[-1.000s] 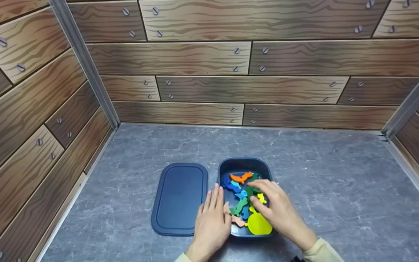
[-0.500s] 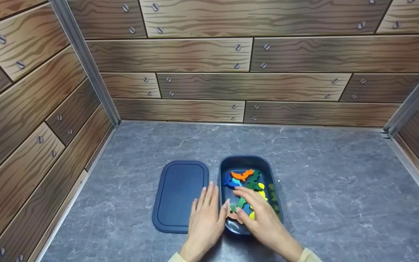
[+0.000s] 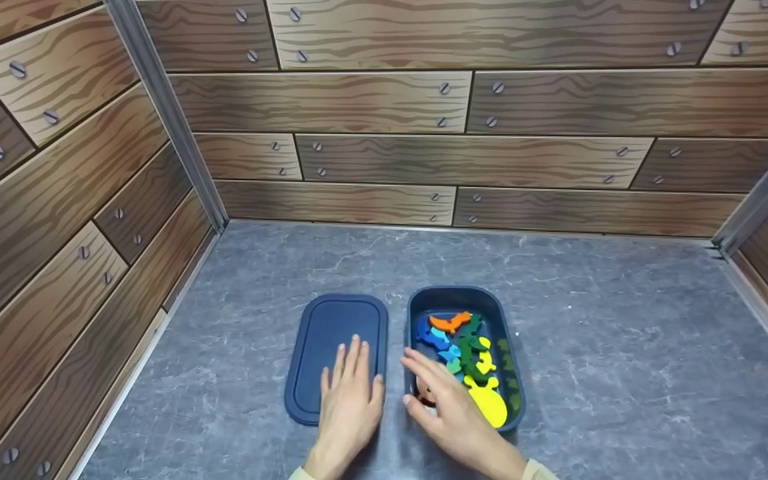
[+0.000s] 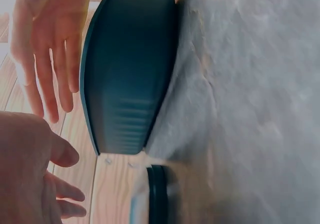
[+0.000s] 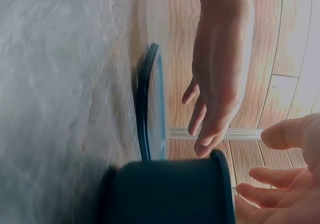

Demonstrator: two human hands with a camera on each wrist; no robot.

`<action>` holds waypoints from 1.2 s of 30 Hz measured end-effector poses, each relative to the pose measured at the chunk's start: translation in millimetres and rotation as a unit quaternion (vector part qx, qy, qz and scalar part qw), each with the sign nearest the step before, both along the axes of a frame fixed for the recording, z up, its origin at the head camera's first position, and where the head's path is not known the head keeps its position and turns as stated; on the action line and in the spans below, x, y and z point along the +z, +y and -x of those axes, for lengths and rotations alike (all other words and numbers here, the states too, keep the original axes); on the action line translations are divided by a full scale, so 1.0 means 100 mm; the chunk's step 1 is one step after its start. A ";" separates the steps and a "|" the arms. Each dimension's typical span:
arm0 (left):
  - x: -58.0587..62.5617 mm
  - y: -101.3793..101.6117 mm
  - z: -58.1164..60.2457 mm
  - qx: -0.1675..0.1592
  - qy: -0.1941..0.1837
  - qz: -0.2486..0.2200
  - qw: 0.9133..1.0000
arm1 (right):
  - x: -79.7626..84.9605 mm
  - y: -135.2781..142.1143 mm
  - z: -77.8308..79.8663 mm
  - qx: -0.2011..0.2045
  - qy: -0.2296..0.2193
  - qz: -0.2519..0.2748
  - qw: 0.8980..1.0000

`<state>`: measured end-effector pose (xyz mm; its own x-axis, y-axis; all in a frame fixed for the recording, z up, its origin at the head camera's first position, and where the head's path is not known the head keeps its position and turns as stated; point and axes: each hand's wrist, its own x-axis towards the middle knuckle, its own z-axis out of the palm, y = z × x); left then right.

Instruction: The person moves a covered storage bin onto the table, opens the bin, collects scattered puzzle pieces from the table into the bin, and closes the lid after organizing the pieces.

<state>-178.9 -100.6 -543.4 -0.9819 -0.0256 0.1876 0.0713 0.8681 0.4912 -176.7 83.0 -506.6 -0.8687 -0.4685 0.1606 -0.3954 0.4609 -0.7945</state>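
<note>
In the head view my left hand (image 3: 351,403) is over the lower part of a dark blue lid (image 3: 341,323), fingers straight. My right hand (image 3: 451,413) hovers over the near left part of a dark blue box (image 3: 454,292), fingers extended and thumb apart. In the box lie an orange animal-shaped piece (image 3: 449,323), dark green pieces (image 3: 469,353), a blue one (image 3: 426,335) and a large yellow one (image 3: 489,405). A pinkish piece is mostly hidden under my right hand. From the right wrist view, my left hand (image 5: 220,79) is raised above the lid (image 5: 150,104); neither hand holds anything.
The lid and box stand side by side on a grey marbled tabletop (image 3: 624,347), with a narrow gap between them. Wood-patterned walls (image 3: 371,160) enclose the back and sides, joined by metal corner strips (image 3: 164,100).
My left hand has moved left from the box's side to over the lid. My right hand has shifted left across the box, uncovering green and yellow pieces. The pieces remain in the box.
</note>
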 end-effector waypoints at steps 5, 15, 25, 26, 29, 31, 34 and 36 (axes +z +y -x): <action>-0.06 -0.09 -0.03 0.007 0.009 0.002 1.000 | -0.02 -0.10 -0.03 0.012 0.007 0.011 1.000; -0.07 -0.25 -0.03 0.022 0.055 0.009 0.998 | -0.03 -0.31 -0.06 0.041 -0.011 -0.017 0.999; -0.06 -0.34 -0.01 0.035 0.016 -0.002 0.999 | -0.07 -0.42 -0.09 0.078 -0.027 -0.026 0.996; -0.06 -0.35 0.00 0.036 0.013 -0.002 0.999 | -0.07 -0.44 -0.09 0.083 -0.031 -0.030 0.996; -0.07 -0.37 0.02 0.038 0.003 -0.003 0.999 | -0.10 -0.47 -0.10 0.089 -0.042 -0.039 0.994; -0.08 -0.38 0.03 0.039 -0.005 -0.003 0.999 | -0.13 -0.50 -0.10 0.089 -0.048 -0.046 0.994; -0.09 -0.42 0.04 0.045 -0.018 -0.004 0.999 | -0.17 -0.53 -0.11 0.083 -0.054 -0.063 0.993; -0.10 -0.44 0.04 0.051 -0.024 -0.005 0.998 | -0.20 -0.54 -0.11 0.078 -0.059 -0.072 0.993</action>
<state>-182.5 -144.4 -553.2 -0.9819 -0.1273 0.1405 -0.0404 0.8647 0.5007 -165.5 28.6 -526.4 -0.7931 -0.6088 -0.0161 -0.3786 0.5136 -0.7699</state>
